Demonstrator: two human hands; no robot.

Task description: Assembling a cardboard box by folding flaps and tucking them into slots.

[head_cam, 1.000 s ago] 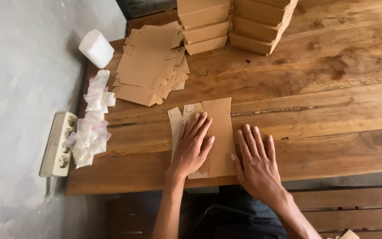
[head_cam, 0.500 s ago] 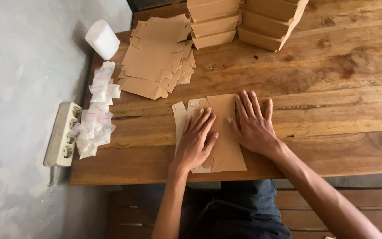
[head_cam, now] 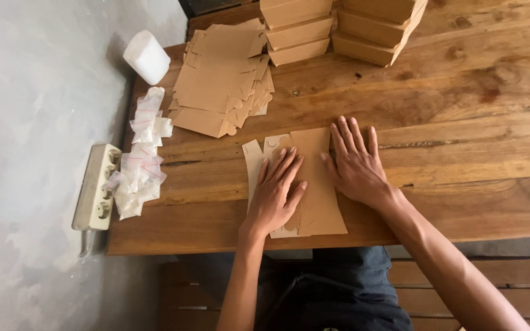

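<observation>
Both hands flat on a box blank at the desk's near edge.
Left hand (head_cam: pixel 276 195) and right hand (head_cam: pixel 354 162), fingers spread, press the flat brown die-cut cardboard sheet (head_cam: pixel 317 202) onto the wooden desk (head_cam: pixel 461 153); light, creasable, probably best lifted by an edge.

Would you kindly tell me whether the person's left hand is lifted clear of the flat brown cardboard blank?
No, the left hand lies flat on the flat brown cardboard blank, pressing it against the wooden table.
</observation>
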